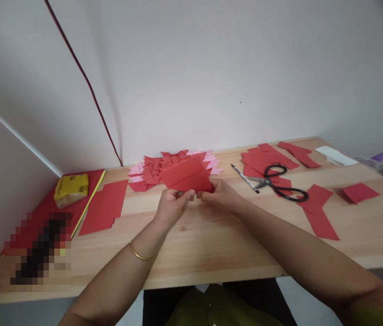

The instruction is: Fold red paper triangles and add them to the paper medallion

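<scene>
A piece of red paper (pixel 189 175) is held up above the middle of the table, with a faint crease across it. My left hand (pixel 175 203) pinches its lower edge with thumb and fingers. Close beside it, my right hand (pixel 219 195) grips the lower right corner of the same paper. Behind the paper, against the wall, lies a heap of folded red pieces (pixel 152 170) with pink folded pieces (pixel 136 171) at its sides; the held paper hides part of the heap.
Black-handled scissors (pixel 266 182) lie open at the right, near a pen (pixel 244 177), red scraps (pixel 317 210) and a white strip (pixel 337 155). At the left are red sheets (pixel 105 206), a yellow packet (pixel 72 189) and a yellow-edged strip (pixel 88 203).
</scene>
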`<state>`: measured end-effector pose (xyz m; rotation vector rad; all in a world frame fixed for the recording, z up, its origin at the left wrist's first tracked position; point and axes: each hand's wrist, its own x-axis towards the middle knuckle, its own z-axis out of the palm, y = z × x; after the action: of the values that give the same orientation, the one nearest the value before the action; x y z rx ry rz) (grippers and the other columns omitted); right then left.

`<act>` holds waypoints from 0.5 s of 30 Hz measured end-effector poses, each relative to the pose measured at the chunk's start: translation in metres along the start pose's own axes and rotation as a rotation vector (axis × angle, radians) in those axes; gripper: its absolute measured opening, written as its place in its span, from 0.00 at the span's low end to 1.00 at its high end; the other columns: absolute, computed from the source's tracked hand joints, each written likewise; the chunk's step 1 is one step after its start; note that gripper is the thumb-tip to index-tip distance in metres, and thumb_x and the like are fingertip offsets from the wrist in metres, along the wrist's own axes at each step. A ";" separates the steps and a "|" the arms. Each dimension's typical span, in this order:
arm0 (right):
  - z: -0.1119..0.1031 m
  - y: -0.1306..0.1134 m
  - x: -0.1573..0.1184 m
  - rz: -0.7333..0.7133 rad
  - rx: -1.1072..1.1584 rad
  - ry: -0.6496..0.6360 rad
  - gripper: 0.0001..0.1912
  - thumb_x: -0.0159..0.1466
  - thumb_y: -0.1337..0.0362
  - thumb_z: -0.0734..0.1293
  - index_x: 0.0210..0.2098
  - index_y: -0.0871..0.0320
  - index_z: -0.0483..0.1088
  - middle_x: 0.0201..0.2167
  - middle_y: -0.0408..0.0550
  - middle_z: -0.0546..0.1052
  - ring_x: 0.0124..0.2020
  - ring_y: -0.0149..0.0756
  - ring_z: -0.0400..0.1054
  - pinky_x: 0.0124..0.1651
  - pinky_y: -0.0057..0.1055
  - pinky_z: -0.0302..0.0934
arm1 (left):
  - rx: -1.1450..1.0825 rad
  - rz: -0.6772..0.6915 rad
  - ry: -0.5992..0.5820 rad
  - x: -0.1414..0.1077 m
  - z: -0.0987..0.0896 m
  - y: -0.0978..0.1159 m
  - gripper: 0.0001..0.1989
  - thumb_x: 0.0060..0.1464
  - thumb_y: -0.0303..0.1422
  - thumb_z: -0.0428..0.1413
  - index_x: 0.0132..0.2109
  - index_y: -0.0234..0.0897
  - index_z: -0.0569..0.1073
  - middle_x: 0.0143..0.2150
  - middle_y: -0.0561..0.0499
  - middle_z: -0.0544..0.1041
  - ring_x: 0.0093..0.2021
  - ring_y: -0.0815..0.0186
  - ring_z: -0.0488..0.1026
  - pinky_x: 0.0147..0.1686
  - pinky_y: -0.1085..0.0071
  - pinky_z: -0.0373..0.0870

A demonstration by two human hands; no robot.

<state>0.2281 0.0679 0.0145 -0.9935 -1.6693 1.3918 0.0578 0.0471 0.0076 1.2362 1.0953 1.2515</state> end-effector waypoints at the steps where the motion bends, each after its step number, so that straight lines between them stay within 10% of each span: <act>1: 0.002 -0.001 0.000 -0.031 0.009 0.008 0.08 0.52 0.65 0.65 0.31 0.60 0.72 0.28 0.44 0.74 0.29 0.31 0.66 0.32 0.26 0.59 | -0.007 0.003 -0.017 0.000 0.001 0.000 0.09 0.44 0.36 0.63 0.28 0.33 0.76 0.25 0.50 0.75 0.26 0.69 0.69 0.31 0.73 0.64; 15: -0.018 0.002 0.007 -0.014 -0.304 0.185 0.03 0.49 0.66 0.62 0.21 0.59 0.64 0.17 0.38 0.64 0.20 0.26 0.55 0.24 0.23 0.49 | -0.098 0.005 0.127 0.010 -0.008 0.007 0.11 0.37 0.33 0.66 0.20 0.33 0.72 0.19 0.52 0.71 0.22 0.71 0.65 0.27 0.73 0.63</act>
<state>0.2412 0.0815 0.0155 -1.2377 -1.7743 1.0200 0.0500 0.0574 0.0146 1.0986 1.1081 1.3869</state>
